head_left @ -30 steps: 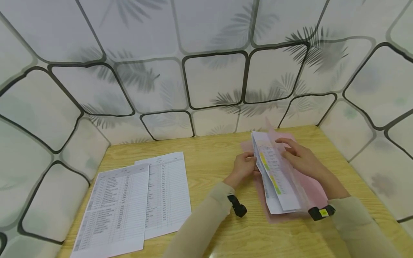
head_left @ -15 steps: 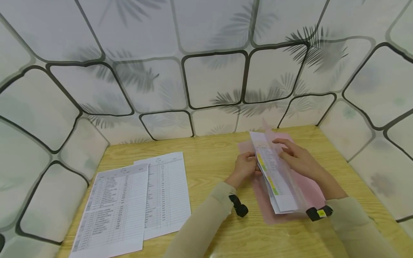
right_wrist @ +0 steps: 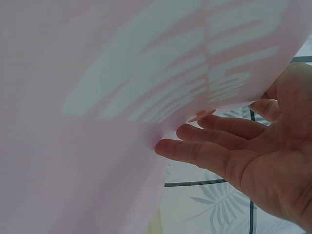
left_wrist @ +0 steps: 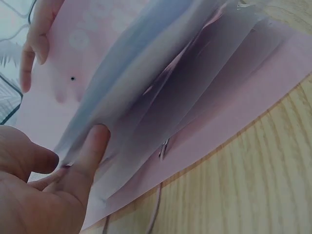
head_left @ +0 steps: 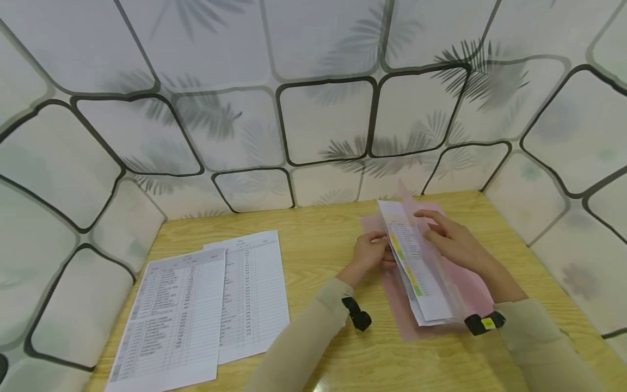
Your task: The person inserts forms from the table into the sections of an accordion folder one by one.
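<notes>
Pink translucent plastic folder [head_left: 472, 283] lies open on the right half of the yellow wood-grain table [head_left: 323, 245], its cover lifted. White printed sheets with yellow-green highlighting [head_left: 409, 261] stand tilted inside; cover veils their right part, print too small to read. Pale lettering on the cover runs out of the right wrist view, unreadable. Sheet count unclear, edges blurred in left wrist view.

Left hand [head_left: 368, 253]: thumb and index finger clamped on the sheets' left edge, other fingers mostly hidden; forearm reaches in from the bottom. Right hand [head_left: 455, 239]: fingers apart, fairly straight, tips touching the raised cover, forearm angled in from lower right; part of the hand is behind the cover in right wrist view. Beige sleeves [head_left: 308, 332], cut off by the frame; black wrist straps [head_left: 360, 313].

Left side of table: two overlapping white printed table sheets [head_left: 173, 316], front one cut off at the bottom. Behind: pale wall covering with dark outlines [head_left: 323, 120].
</notes>
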Demonstrator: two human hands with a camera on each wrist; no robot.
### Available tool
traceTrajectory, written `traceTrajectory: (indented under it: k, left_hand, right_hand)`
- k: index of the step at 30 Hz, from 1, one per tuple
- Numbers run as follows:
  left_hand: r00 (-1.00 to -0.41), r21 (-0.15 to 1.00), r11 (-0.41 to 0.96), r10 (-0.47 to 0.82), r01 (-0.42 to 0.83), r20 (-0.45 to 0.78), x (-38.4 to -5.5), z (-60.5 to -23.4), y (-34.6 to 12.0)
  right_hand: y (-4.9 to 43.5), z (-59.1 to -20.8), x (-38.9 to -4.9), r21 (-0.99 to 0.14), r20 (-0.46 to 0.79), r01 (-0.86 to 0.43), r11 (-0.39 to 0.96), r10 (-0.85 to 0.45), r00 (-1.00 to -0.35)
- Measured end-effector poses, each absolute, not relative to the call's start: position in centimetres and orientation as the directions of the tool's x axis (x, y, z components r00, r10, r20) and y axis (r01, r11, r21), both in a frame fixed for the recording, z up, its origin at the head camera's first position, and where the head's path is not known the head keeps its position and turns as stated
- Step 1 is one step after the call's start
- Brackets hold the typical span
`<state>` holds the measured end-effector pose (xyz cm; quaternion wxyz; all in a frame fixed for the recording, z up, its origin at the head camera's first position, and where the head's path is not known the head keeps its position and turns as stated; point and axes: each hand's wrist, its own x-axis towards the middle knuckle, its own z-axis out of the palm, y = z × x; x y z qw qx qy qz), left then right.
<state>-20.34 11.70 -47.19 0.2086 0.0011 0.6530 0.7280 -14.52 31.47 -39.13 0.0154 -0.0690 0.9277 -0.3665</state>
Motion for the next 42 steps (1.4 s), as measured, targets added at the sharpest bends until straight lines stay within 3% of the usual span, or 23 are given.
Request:
traceTrajectory:
  k: [7,21,26,42]
  left_hand:
    - [-0.900,0.965,-0.048,0.374,-0.258,-0.222,-20.6,-46.7,8.7]
    - [-0.875,0.972,0.222,0.451,-0.078,-0.173,-21.1,-44.5,-2.0]
    - [-0.906,0.942,0.335,0.397,-0.003,-0.144,-21.3,-44.3,-6.0]
    - [-0.984,0.811,0.584,0.151,0.014,-0.092,-19.7,-43.4,-16.7]
  right_hand:
    - [31.2,-39.0,-14.8,-0.680,0.012,-0.114,0.725,-0.143,-0.990]
    - [31.3,-39.1,-14.9,-0.664,0.010,-0.115,0.739,-0.145,-0.989]
    - [31.4,-39.1,-14.7,-0.668,0.007,-0.105,0.737,-0.134,-0.991]
    - [31.3,-39.0,-14.4,-0.665,0.012,-0.121,0.737,-0.151,-0.988]
